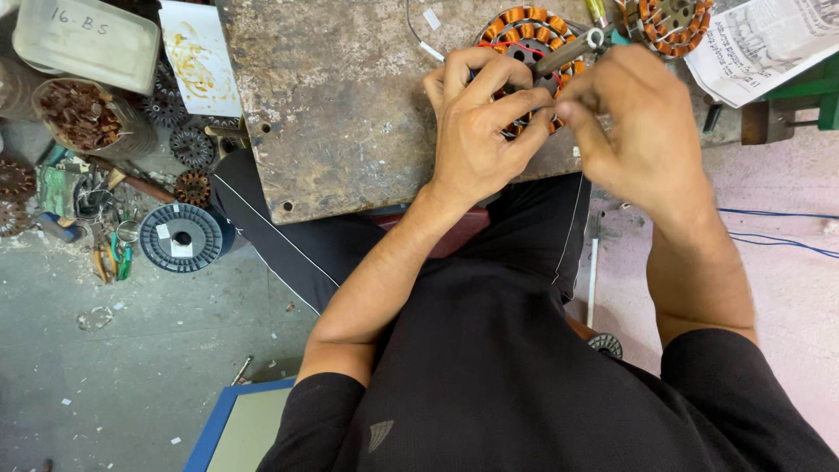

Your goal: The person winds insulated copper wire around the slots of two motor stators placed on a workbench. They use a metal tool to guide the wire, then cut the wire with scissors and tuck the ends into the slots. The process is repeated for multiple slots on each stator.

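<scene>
Worn wooden board is laid over the lap, with a copper-wound stator at its far edge. The stator is gripped by the curled left hand; the right hand is pinched closed at its rim. A folded newspaper lies right, a white label-marked tub far left.

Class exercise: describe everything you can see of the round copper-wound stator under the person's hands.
The stator is a dark ring of orange-copper coils with thin red wire across it. It lies flat on the worn board, at its far edge. The left hand covers its near side, the right hand pinches beside it.
</scene>
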